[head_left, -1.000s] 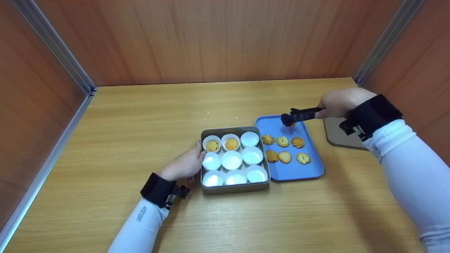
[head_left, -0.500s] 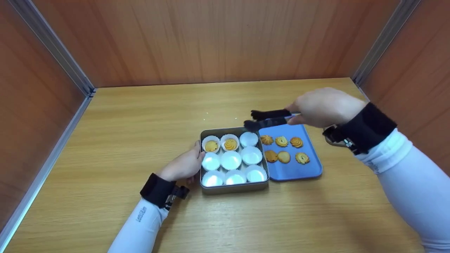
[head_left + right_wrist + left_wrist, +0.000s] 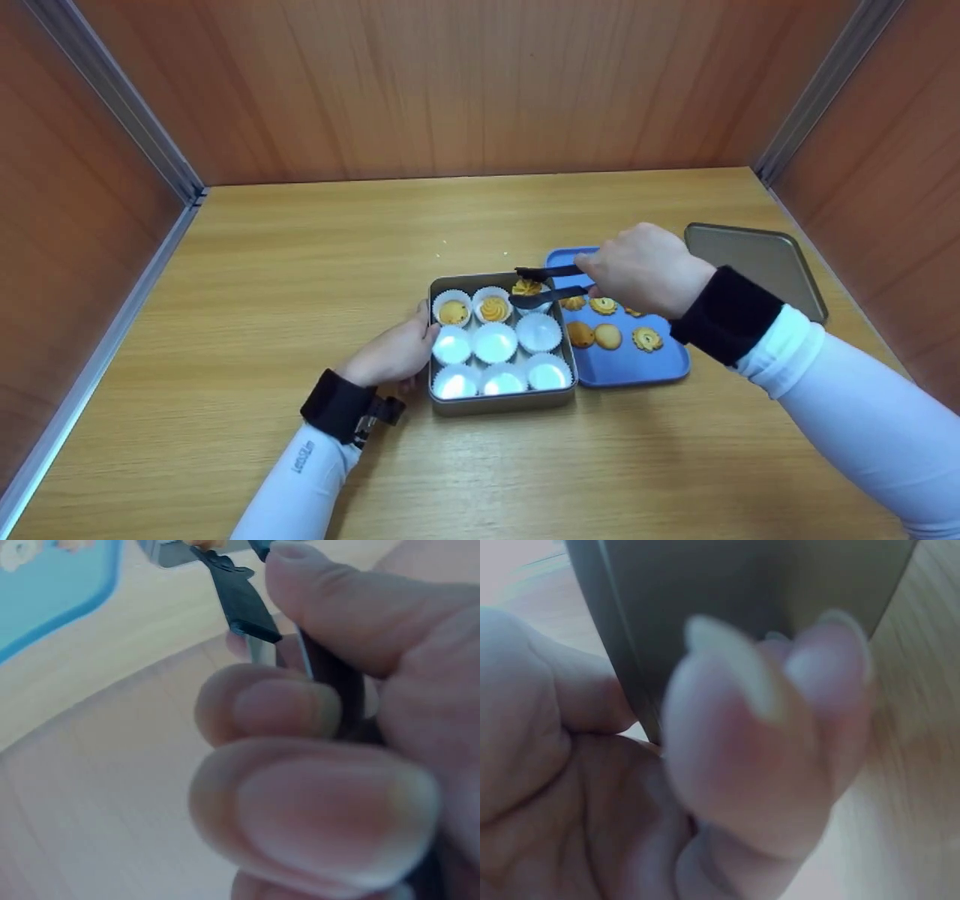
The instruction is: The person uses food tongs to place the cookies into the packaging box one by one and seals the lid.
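My left hand (image 3: 394,349) grips the left side of a metal tin (image 3: 502,406); the left wrist view shows curled fingers (image 3: 735,742) against its dark wall (image 3: 697,585). White paper cups (image 3: 494,343) line the tin in rows. One cookie (image 3: 453,312) sits in the back-left cup and a swirled cookie (image 3: 493,308) in the back-middle one. My right hand (image 3: 649,270) holds black-tipped tongs (image 3: 551,295), also seen in the right wrist view as a dark tip (image 3: 244,600). Between the tong tips is a piped cookie (image 3: 526,286), over the back-right cup.
A blue tray (image 3: 634,369) with several cookies stands against the tin's right side, partly covered by my right hand. Farther right lies a flat metal lid (image 3: 754,262). Small crumbs (image 3: 505,253) dot the table behind the tin. Wooden panels (image 3: 480,90) close off the back and sides.
My right hand has brought the tongs left and forward from the blue tray's far end to the tin, with the cookie between the tips. The left hand and tin stay put.
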The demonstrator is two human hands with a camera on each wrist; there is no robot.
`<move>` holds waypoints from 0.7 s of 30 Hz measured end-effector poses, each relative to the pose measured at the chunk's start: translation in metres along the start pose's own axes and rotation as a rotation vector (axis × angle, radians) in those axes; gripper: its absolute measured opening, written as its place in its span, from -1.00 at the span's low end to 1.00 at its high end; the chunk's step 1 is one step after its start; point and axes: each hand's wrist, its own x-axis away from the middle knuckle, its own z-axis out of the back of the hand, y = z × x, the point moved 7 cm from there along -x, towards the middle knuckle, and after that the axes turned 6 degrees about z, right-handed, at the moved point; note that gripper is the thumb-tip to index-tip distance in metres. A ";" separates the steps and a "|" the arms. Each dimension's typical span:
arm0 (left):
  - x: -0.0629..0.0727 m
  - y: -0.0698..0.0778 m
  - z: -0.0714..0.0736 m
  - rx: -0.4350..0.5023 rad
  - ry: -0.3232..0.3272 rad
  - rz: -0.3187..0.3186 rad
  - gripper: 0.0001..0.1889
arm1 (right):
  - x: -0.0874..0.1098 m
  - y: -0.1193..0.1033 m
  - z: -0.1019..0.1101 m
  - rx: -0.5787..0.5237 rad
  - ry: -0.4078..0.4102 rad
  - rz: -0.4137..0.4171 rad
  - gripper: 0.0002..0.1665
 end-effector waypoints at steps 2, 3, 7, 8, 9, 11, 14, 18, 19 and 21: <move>0.000 0.001 0.000 -0.009 0.003 -0.013 -0.30 | 0.000 -0.002 -0.002 0.026 0.038 0.007 -0.67; 0.000 0.001 0.001 -0.010 0.003 -0.014 -0.30 | 0.000 -0.003 -0.002 0.039 0.060 0.011 -0.67; 0.001 0.002 0.001 -0.013 0.009 -0.032 -0.30 | 0.000 -0.005 -0.002 0.075 0.105 0.015 -0.66; 0.001 0.002 0.001 -0.012 0.009 -0.033 -0.30 | 0.000 -0.005 -0.003 0.082 0.106 0.015 -0.66; 0.001 0.002 0.001 -0.011 0.008 -0.027 -0.30 | 0.000 -0.005 -0.003 0.088 0.099 0.012 -0.66; 0.001 0.001 0.000 -0.011 0.007 -0.017 -0.30 | -0.001 -0.005 -0.004 0.094 0.077 0.008 -0.66; 0.002 0.000 0.000 -0.011 0.006 -0.007 -0.29 | -0.003 -0.004 -0.007 0.084 0.031 0.001 -0.63; 0.002 0.001 -0.001 -0.013 0.003 0.006 -0.29 | -0.005 -0.002 -0.012 0.039 -0.036 -0.012 -0.62; 0.002 0.002 -0.001 -0.014 0.004 0.004 -0.29 | -0.005 -0.002 -0.013 0.027 -0.052 -0.014 -0.63; 0.002 0.003 -0.001 -0.010 0.006 0.004 -0.30 | -0.006 -0.001 -0.014 0.004 -0.075 -0.017 -0.63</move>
